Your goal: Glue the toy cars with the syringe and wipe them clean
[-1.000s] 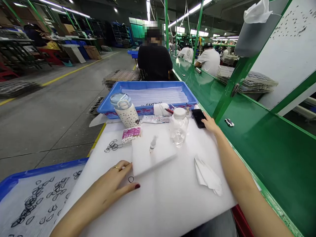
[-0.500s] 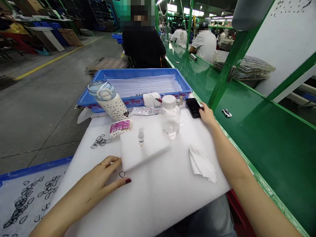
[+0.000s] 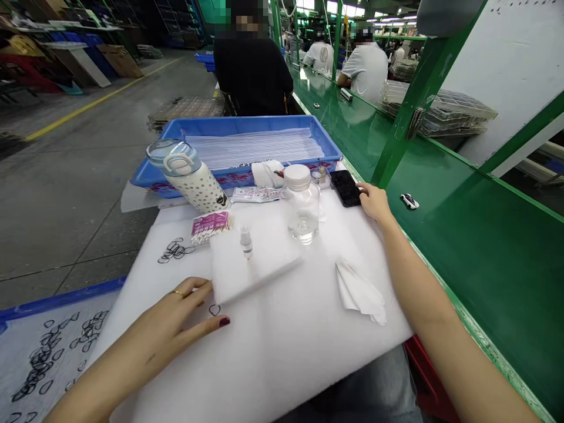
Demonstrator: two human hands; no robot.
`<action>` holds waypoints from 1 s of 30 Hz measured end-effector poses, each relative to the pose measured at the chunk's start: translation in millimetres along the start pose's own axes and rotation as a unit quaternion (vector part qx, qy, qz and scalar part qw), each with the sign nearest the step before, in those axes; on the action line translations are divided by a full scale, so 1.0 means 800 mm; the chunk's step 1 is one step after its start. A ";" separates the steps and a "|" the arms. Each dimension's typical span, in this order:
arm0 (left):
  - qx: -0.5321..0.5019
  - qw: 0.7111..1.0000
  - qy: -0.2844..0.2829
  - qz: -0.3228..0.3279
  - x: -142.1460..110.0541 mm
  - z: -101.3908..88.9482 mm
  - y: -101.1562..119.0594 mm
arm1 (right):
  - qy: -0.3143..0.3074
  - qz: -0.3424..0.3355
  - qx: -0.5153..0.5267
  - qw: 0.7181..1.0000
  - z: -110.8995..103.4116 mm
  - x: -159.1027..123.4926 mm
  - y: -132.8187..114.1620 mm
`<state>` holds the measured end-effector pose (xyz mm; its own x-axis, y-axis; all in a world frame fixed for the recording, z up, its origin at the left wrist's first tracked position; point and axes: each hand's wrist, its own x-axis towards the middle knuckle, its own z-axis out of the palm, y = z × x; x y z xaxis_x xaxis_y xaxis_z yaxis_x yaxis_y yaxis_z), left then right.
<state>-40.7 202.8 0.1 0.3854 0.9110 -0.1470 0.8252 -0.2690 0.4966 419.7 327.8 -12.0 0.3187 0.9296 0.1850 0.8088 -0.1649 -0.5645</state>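
Note:
My left hand [image 3: 187,317] rests on the white foam sheet [image 3: 282,358], fingers apart and holding nothing. Its fingertips touch or nearly touch the left edge of a white foam block [image 3: 259,273]. Between its thumb and fingers lies a small black ring [image 3: 214,310]. A little clear dropper bottle [image 3: 245,242] stands on the block. At the far right of the sheet, my right hand [image 3: 373,201] lies against the edge of a black phone [image 3: 345,188], fingers stretched out and partly hidden. The phone lies flat. A crumpled white tissue [image 3: 359,292] is nearer to me.
A clear jar [image 3: 303,205], a cotton swab pack [image 3: 211,225], a tilted dotted water bottle [image 3: 194,179] and several black rings [image 3: 175,251] lie behind. Beyond is a blue tray [image 3: 247,121]. A green conveyor [image 3: 458,235] with a toy car [image 3: 409,201] runs along the right.
The view has shifted slightly. Both hands stay in nearly the same places, the left by the foam block and the right at the phone. Nothing has been picked up.

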 end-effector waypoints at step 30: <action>-0.023 0.999 -0.041 -0.013 -0.003 -0.010 0.011 | 0.036 -0.084 -0.058 0.994 0.008 -0.005 -0.013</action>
<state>-38.1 200.9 11.7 0.3982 0.8885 -0.2281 0.8165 -0.2300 0.5295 406.7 327.9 -11.6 0.2059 0.9223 0.3270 0.9037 -0.0510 -0.4252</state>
